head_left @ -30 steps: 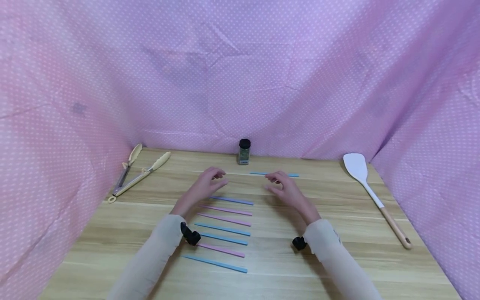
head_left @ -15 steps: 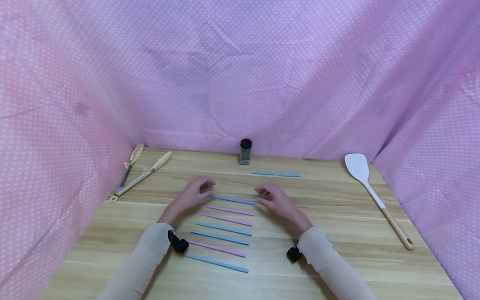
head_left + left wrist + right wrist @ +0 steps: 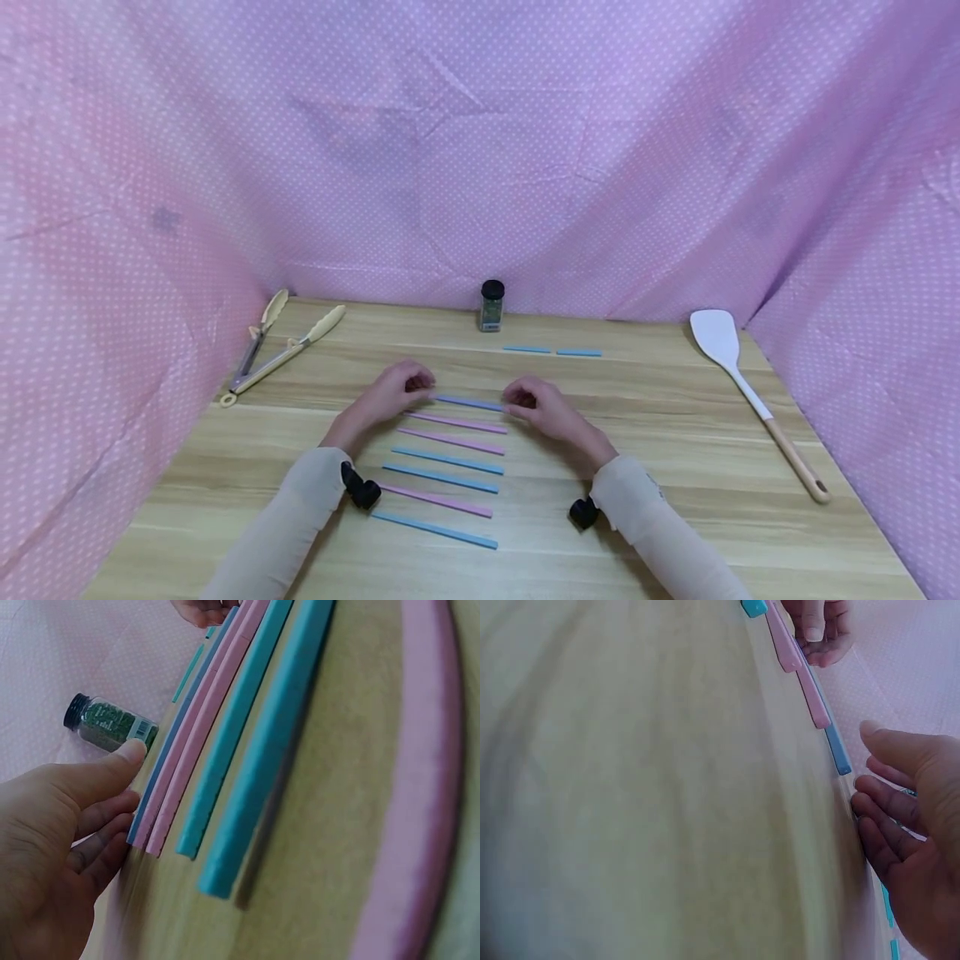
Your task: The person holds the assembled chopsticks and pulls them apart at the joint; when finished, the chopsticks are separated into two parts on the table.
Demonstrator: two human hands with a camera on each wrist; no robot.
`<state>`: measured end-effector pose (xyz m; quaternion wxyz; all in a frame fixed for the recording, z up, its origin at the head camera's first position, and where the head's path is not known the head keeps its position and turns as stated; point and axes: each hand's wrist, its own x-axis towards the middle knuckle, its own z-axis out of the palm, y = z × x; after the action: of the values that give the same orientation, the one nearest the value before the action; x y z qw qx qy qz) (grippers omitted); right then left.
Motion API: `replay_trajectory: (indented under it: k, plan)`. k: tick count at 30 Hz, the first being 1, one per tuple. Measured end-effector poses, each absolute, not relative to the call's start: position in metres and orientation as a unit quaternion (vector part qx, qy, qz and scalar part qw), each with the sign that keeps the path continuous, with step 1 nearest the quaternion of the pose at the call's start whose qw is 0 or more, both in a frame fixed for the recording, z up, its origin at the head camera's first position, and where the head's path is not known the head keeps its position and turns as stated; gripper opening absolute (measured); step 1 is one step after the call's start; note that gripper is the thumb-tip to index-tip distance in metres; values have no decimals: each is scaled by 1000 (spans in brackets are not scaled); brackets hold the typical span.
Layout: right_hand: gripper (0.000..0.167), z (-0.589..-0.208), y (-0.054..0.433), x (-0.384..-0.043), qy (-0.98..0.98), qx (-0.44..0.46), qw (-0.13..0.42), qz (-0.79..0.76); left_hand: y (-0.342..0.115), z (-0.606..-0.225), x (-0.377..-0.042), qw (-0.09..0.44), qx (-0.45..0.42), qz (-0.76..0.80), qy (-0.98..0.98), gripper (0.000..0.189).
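From my end, I see the fingers [image 3: 105, 838] of the left hand [image 3: 390, 392] loosely bent, the thumb held apart from them and nothing gripped. The right hand [image 3: 546, 408] matches it: fingers relaxed, thumb raised away, grasping nothing.

Between the two lies the purple-blue stick [image 3: 469, 403], flat on the worktop [image 3: 637, 358]. Its long axis runs from hand to hand, crosswise to the person, with the right end slightly closer to the body. That alignment is what I judge matters most: each set of fingers faces one end of the same stick. On my left wrist feed the stick's left end sits right at the fingertips; on the right one, its other end is just beside them. Neither hand is clearly nearer, and I can't tell whether either is touching.

Just on the person's side lies the nearer neighbour, a pink stick [image 3: 455, 422], close to parallel and only narrowly apart, so I'd count it the likeliest to be brushed. Five more pink and light-blue sticks [image 3: 447, 460] continue the column toward the body.

Beyond the hands I have two short light-blue pieces [image 3: 578, 352] in line, a jar [image 3: 492, 308] upright behind them, tongs [image 3: 272, 369] far left and a white spatula [image 3: 712, 333] far right.
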<state>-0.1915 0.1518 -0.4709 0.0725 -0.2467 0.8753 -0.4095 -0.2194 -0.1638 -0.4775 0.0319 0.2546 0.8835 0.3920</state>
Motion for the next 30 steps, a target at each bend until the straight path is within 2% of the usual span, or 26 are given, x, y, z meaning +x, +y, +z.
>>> replay_trajectory:
  k: [14,24,30]
  plan:
    - [8,-473,147,-196,891,-281,77,-348,-158,-472,-223,44,283,330,900,5]
    - [4,-466,149,-195,894,-252,72,-364,-153,-464,-221,52,267,339,901,8]
    - [4,-460,151,-195,890,-240,48,-385,-149,-455,-219,49,269,347,897,7]
